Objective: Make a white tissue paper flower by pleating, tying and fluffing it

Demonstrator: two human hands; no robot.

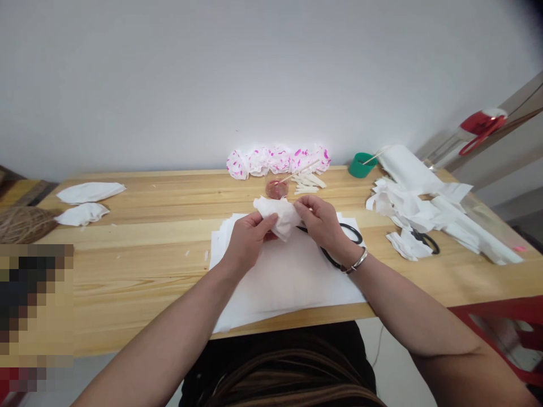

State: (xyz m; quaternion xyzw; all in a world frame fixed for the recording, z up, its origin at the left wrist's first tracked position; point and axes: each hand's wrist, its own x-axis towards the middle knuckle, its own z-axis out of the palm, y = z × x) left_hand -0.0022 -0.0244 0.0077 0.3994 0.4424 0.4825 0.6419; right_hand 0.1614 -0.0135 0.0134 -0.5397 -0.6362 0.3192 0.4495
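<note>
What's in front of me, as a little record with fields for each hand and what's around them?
Left hand: pinching a white piece
Right hand: fingertips at the white piece's edge, grip unclear
Below: white sheets, black loops by the right wrist
Beyond: reddish cup, stick, white strips, pink-marked puffs
Left side: twine, two white bundles
Right side: green cup, white scraps

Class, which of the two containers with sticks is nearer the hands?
The reddish container, just beyond the held white piece; the green container stands farther right.
</note>
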